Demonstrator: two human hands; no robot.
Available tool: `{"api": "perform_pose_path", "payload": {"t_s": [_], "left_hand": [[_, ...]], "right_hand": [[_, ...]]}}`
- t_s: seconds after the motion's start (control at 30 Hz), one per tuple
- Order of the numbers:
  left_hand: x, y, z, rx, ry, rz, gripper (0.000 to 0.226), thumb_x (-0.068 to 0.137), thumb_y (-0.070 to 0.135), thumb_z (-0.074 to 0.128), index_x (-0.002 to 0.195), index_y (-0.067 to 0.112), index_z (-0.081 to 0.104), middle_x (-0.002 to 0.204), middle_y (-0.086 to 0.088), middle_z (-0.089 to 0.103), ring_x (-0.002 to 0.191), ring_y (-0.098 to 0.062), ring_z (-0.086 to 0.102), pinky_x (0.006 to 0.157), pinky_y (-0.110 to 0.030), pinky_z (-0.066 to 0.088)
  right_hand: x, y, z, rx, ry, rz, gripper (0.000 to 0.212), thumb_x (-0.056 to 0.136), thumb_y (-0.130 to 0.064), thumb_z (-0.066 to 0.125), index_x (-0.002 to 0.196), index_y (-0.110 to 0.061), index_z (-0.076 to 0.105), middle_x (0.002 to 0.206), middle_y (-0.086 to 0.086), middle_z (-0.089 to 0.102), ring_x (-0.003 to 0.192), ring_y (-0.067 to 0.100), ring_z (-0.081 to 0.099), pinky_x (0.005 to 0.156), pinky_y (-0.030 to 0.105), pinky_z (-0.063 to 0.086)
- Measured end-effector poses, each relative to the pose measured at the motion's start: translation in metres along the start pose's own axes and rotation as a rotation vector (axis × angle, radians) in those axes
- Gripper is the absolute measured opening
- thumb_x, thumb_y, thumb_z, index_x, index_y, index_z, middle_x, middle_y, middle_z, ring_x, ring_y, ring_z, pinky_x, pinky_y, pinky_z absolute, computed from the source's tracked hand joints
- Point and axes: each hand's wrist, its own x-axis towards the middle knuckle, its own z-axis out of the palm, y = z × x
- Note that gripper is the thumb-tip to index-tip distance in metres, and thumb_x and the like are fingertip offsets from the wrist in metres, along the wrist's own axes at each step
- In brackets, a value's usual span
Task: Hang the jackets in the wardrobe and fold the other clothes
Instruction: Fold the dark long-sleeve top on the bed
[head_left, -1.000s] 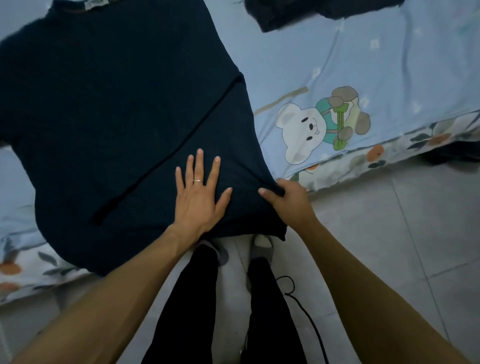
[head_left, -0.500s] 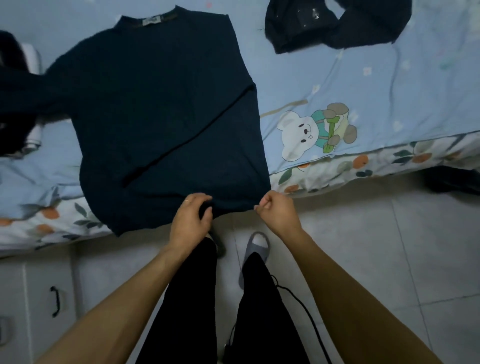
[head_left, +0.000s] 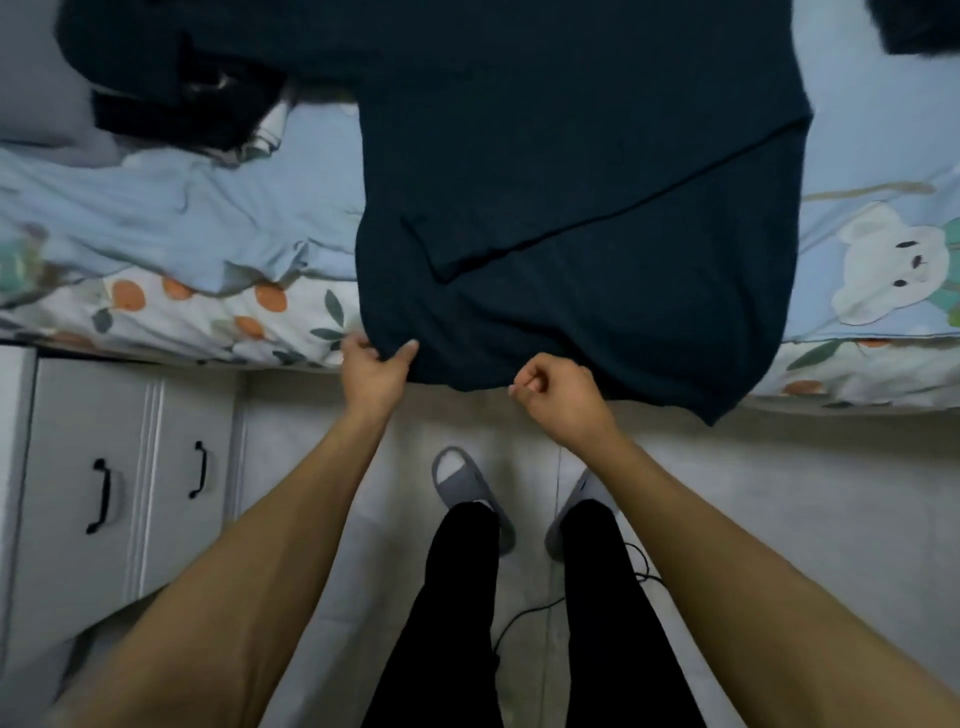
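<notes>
Since half a second ago my left hand has slid leftward along the hem to the lower left corner of the dark navy top, and the view has swung so the garment now fills the upper middle. The top lies flat on the bed, its hem hanging just over the mattress edge; one sleeve is folded diagonally across the body, leaving a long slanted edge from right to lower centre (the fabric looks plain, no print that I can make out). Another dark garment is heaped at the upper left on the light blue sheet, touching the top's other sleeve, and a dark scrap shows at the upper right corner. A white cabinet with two black handles stands beside the bed at left, its doors closed. My left hand pinches the hem corner between thumb and fingers, wrist straight. My right hand is curled at the hem's middle, fingers bunched on the cloth edge. Both forearms reach forward over my grey slippers.
</notes>
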Motion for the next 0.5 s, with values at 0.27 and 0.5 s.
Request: {"api": "perform_pose_path", "payload": {"t_s": [0.27, 0.5], "left_hand": [[0.014, -0.045, -0.043, 0.116, -0.127, 0.078, 0.016, 0.091, 0.026, 0.069, 0.085, 0.015, 0.058, 0.071, 0.007, 0.055, 0.064, -0.003, 0.052, 0.055, -0.017, 0.039], [0.023, -0.008, -0.057, 0.021, 0.006, 0.332, 0.025, 0.087, 0.019, 0.072, 0.106, 0.011, 0.058, 0.097, 0.001, 0.058, 0.085, -0.011, 0.055, 0.072, -0.004, 0.037]], "right_hand": [[0.005, -0.031, 0.024, -0.104, -0.023, 0.061, 0.009, 0.090, -0.015, 0.065, 0.081, -0.017, 0.065, 0.076, -0.007, 0.067, 0.071, -0.006, 0.061, 0.056, 0.005, 0.042], [0.010, -0.059, 0.011, -0.142, 0.049, 0.035, 0.011, 0.090, -0.015, 0.065, 0.080, -0.018, 0.065, 0.072, -0.012, 0.065, 0.068, -0.014, 0.059, 0.056, 0.002, 0.041]]}}
